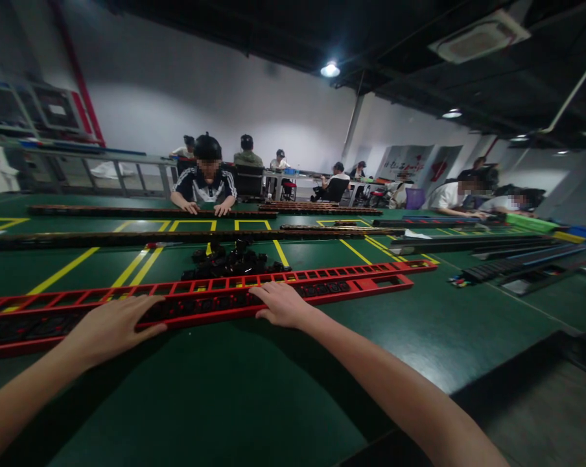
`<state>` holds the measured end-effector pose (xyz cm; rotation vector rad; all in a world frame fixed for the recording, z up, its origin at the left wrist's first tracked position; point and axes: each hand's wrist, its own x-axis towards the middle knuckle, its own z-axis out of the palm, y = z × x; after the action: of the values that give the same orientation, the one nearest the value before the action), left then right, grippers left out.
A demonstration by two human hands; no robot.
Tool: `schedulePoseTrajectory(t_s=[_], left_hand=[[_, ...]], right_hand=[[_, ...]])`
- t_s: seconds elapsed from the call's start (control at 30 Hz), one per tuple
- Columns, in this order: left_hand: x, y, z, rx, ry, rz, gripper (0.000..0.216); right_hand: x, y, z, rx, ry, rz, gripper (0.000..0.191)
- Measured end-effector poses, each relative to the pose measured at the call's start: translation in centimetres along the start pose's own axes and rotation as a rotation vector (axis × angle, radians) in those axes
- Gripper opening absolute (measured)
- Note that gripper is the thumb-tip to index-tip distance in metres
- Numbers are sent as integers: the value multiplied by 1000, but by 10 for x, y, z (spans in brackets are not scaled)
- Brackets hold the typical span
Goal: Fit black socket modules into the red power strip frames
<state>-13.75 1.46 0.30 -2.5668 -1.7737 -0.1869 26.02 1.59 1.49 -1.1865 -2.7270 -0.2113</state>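
Two long red frames lie side by side across a green table, each divided into many small slots; some slots of the nearer frame hold black parts. My left hand lies flat on the nearer frame, fingers stretched out over the black parts. Further right on the same frame, my right hand rests with fingers bent over its edge. A heap of loose black parts sits just behind the frames.
Long dark strips run across the table further back. Opposite me a person in a dark cap rests both hands on one strip. More people sit at tables behind and to the right. Dark strips and coloured parts lie at right.
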Motion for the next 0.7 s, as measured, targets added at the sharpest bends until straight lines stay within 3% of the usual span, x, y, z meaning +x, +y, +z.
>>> schedulePoseTrajectory(t_s=[0.17,0.37,0.57,0.7], left_hand=[[1,-17,1,-1,14,-47,84],[7,-13,8,22,-7,-22,89],[5,-11,10,1,28,-19,84],[5,-14,11,2,47,-28,84]], right_hand=[[-11,15,-10,-4,-8,-11,60],[-21,28,-11,21,-4,-8,54],[-22,31,0,109,37,13,75],[-21,33,3,129,50,-54,52]])
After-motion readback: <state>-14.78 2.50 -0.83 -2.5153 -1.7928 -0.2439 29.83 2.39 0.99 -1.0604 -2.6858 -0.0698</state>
